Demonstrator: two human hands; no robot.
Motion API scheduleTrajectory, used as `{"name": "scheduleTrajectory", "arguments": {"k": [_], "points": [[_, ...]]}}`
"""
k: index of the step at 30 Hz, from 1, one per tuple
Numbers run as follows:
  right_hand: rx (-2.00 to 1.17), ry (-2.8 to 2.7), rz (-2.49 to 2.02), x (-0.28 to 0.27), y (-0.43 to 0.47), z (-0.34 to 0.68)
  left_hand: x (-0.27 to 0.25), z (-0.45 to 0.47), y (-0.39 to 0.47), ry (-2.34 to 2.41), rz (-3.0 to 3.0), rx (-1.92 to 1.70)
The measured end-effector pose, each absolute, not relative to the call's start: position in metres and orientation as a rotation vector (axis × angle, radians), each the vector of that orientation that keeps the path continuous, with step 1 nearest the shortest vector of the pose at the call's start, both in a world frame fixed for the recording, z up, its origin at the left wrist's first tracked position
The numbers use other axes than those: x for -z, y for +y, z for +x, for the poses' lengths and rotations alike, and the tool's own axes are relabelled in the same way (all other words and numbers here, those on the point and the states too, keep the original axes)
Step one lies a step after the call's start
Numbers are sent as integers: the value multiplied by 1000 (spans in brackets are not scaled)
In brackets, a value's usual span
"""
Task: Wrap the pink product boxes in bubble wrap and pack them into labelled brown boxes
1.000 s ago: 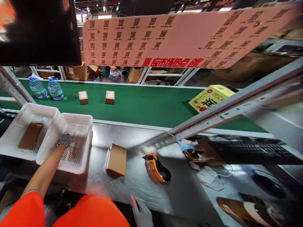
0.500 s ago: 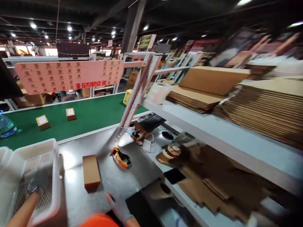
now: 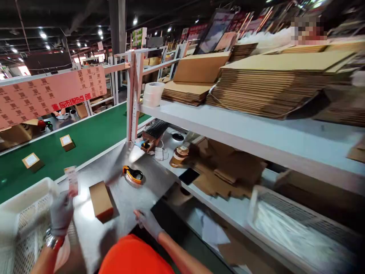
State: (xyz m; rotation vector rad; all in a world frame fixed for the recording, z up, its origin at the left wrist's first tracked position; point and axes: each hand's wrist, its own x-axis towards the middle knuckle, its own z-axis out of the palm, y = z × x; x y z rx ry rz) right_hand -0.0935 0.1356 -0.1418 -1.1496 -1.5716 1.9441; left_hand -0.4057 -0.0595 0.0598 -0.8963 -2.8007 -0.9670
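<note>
A pale printed packet (image 3: 72, 180) stands up from the gloved left hand (image 3: 61, 213), pinched at its lower end above the white basket (image 3: 53, 186); gripped so low, it could, I judge, slip from the smooth glove into the basket, or a rightward swing could knock the brown carton (image 3: 101, 201) lying between the hands; the left forearm slants up, its wrist bearing a watch (image 3: 51, 239); the gloved right hand (image 3: 149, 222) hovers by the table's near edge, fingers loosely curled, apparently empty; beyond it lies an orange tape dispenser (image 3: 133, 176); farther off, past both hands, runs a green conveyor (image 3: 94, 127).
</note>
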Motion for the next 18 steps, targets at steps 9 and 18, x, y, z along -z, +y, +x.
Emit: {"name": "scheduleTrajectory", "arguments": {"k": [9,18], "points": [[-2093,-1146,-730,69,153,-90,0,-213,64,-3076,-1310,2599],[-2214,-950,-898,70,157,5,30,-153,94,-3181,-857,2904]]}}
